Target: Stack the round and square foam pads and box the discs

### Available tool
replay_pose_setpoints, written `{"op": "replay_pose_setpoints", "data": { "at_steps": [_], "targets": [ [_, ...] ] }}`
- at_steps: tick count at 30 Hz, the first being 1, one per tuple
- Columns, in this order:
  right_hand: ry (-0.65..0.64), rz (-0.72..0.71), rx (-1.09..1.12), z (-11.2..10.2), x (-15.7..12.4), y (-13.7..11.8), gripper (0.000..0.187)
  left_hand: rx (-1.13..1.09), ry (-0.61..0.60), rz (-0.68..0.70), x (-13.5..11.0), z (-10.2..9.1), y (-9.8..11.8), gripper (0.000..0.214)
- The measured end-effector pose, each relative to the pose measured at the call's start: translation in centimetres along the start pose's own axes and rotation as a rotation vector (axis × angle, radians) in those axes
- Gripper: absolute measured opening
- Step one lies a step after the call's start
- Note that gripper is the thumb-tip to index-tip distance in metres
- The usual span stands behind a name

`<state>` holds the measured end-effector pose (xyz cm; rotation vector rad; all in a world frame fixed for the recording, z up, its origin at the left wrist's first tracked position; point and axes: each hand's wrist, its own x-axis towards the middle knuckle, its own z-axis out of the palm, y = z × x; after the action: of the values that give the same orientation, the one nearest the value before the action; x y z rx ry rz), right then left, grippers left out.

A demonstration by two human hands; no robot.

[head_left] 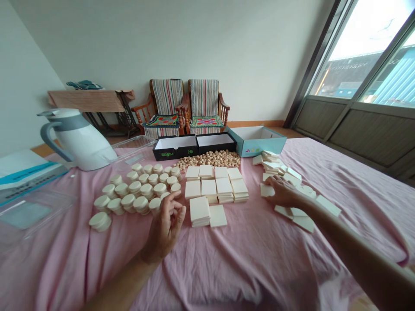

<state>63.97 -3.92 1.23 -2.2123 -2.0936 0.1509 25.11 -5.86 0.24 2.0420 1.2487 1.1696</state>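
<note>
My left hand hovers beside the front square stack, its fingers loosely bent and apart, with nothing in them. My right hand reaches into a loose pile at the right, fingers closed on a thin cream square tile. Around it lie more loose square tiles. In the middle, several neat stacks of square tiles stand in rows, with one low square at the front right. Rows of round disc stacks stand left of them, partly behind my left hand.
Small wooden pieces are heaped before two black boxes and a light blue box. A white-grey jug, clear plastic trays and a blue-white box stand left on the pink cloth.
</note>
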Motion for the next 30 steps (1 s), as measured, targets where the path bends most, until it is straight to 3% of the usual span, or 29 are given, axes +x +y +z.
{"op": "replay_pose_setpoints", "data": {
  "at_steps": [4,8,12,16,21,24,27,30],
  "targets": [
    [0.094,-0.125,0.184,-1.3,1.2,-1.9,0.036,0.0,-0.009,-0.002,0.1,0.1,-0.1,0.04],
    [0.193,-0.275,0.262,-3.0,3.6,-4.9,0.043,0.006,-0.007,-0.01,0.0,0.1,-0.2,0.04],
    [0.151,-0.295,0.218,-3.3,6.3,-7.4,0.046,0.014,-0.017,-0.006,-0.1,0.1,-0.3,0.04],
    [0.128,-0.336,0.211,-2.7,7.5,-7.9,0.048,0.019,-0.021,-0.011,-0.1,0.1,-0.3,0.04],
    [0.283,-0.19,0.344,-1.7,5.4,-6.7,0.033,0.019,-0.031,0.0,-0.1,0.1,-0.3,0.04],
    [0.367,-0.219,0.298,-0.9,2.5,-6.6,0.022,0.033,-0.036,-0.005,-0.1,0.1,-0.2,0.04],
    [0.39,-0.326,0.206,-0.1,-0.4,-7.4,0.023,0.046,-0.041,-0.001,-0.1,0.2,-0.1,0.04],
    [0.399,-0.244,0.084,0.5,-1.8,-8.7,0.03,0.05,-0.043,0.002,0.0,0.2,-0.1,0.039]
  ]
}}
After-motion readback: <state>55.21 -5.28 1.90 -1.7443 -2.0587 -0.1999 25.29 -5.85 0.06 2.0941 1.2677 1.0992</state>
